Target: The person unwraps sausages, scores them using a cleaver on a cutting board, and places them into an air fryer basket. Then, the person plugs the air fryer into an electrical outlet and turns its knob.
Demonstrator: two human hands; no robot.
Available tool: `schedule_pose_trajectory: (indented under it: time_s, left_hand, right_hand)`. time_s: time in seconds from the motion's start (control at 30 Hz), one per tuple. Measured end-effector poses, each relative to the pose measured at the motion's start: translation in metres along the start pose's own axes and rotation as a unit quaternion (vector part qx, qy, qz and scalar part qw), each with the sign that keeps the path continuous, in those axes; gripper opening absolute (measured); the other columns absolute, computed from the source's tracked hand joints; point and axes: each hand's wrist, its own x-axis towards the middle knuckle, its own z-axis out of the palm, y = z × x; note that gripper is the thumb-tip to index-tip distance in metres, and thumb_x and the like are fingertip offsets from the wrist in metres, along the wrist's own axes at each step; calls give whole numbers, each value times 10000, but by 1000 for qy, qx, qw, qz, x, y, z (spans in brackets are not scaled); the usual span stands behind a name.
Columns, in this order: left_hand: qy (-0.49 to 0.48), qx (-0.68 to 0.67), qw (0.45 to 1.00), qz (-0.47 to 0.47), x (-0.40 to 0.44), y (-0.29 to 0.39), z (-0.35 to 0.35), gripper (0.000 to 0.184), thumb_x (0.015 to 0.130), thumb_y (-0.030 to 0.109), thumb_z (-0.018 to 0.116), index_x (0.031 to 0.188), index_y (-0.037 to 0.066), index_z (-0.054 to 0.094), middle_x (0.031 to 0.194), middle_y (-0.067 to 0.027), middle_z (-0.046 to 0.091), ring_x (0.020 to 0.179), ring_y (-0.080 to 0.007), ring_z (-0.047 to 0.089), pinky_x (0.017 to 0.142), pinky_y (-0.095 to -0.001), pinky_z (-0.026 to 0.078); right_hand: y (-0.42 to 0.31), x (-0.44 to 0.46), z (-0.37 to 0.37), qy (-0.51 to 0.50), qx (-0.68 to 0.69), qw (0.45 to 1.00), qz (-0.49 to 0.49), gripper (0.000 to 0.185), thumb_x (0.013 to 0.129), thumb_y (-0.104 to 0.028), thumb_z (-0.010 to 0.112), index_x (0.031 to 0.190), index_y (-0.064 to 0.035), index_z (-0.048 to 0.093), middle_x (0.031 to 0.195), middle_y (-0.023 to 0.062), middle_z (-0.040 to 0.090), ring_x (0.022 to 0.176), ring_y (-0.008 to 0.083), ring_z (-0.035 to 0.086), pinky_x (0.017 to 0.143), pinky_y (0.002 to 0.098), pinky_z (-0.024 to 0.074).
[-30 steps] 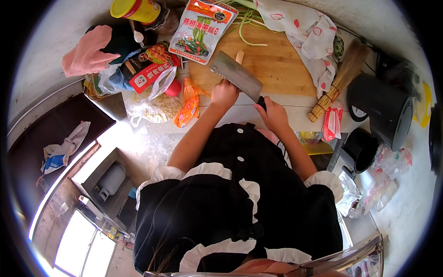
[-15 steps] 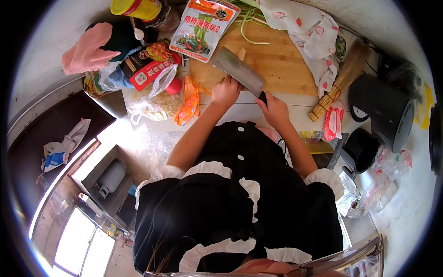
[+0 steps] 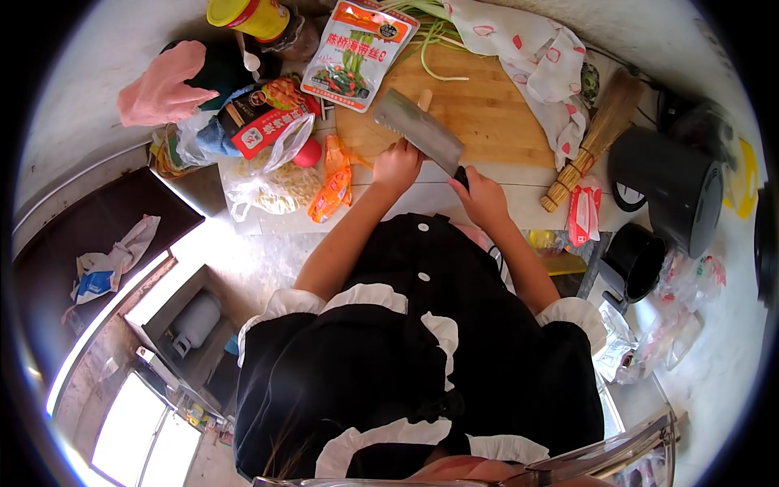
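Observation:
My right hand [image 3: 484, 199] is wrapped round the black handle of a cleaver [image 3: 430, 136]. Its broad steel blade slants up and left over the wooden cutting board [image 3: 495, 105]. My left hand [image 3: 397, 165] is closed at the board's near edge, close against the blade. The blade hides part of its fingers, and what they hold cannot be made out. Beyond the blade pokes the end of a pale tan stick-like piece [image 3: 425, 99]; its other end is hidden. A white and orange food packet [image 3: 353, 57] lies at the board's far left.
Left of the board are an orange wrapper [image 3: 331, 183], a clear bag of pale strands [image 3: 272, 183] and a red-black packet [image 3: 260, 118]. Green stems [image 3: 434, 36] and a patterned cloth [image 3: 527, 49] lie behind. A straw brush [image 3: 592, 150] and black kettle [image 3: 665, 183] stand right.
The whole view has shifted slightly. Both hands and the cleaver stay in nearly the same place on the board.

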Motion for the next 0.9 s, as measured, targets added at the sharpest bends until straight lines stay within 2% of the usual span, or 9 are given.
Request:
schedule_pose_trajectory:
  time_s: [0.17,0.37,0.67,0.9]
  left_hand:
    - [-55,3,998,-6,0,-3,-1,199,796,225,616,880,50,660,818,-170,649,700,-337,647,608,-442,539]
    - [-18,3,1000,2,-3,-4,2,187,788,218,612,869,57,663,805,-175,646,693,-334,647,604,-439,538]
    - [-15,17,1000,-6,-10,-1,-1,243,826,256,599,919,34,630,811,-181,635,661,-337,646,570,-432,538]
    - [-4,10,1000,4,-11,0,0,225,823,231,598,890,17,603,823,-177,624,635,-335,642,557,-433,538]
  right_hand:
    - [-4,-9,-1,-17,-3,1000,-2,455,896,-471,518,899,-16,502,749,210,621,693,400,609,603,477,476]
    - [-4,-14,4,-13,-4,1000,0,457,901,-474,510,913,-17,505,754,212,623,692,399,612,606,476,478]
    - [-2,-13,7,0,-3,1000,-22,442,905,-461,512,922,-19,497,746,209,622,678,394,614,586,463,482]
    - [1,-6,6,8,-12,1000,-25,451,900,-469,515,910,-18,495,745,206,623,665,399,612,573,471,479]
